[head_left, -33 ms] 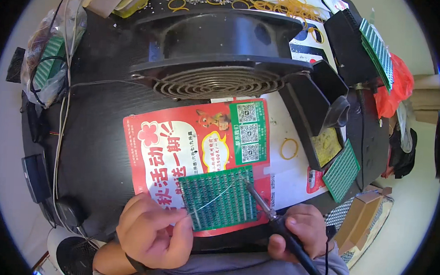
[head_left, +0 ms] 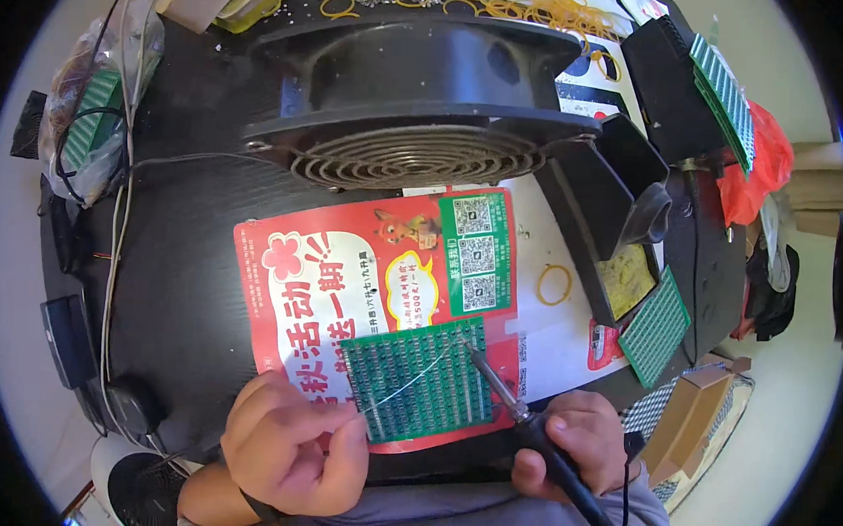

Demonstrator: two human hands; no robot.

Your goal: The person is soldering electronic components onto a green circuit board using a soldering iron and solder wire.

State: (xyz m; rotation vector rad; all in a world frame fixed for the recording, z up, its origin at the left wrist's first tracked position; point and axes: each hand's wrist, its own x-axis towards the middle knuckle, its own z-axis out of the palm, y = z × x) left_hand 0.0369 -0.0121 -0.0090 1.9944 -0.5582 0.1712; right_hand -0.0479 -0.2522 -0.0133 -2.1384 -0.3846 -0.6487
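In front of me a green circuit board panel, packed with rows of small pads and parts, lies on a red and white printed sheet. My left hand is at the panel's left edge, thumb and fingertips pinched on a thin silvery solder wire. The wire slants up and right across the panel. On the right, my right hand is wrapped round the black handle of a soldering iron. Its tip points up and left at the panel's upper right part; whether it touches cannot be made out.
Just beyond the sheet stands a large black fan with a round wire grille. To the right are an iron stand with a yellow sponge, and another green board. Rubber bands lie at the back; cables run down the left.
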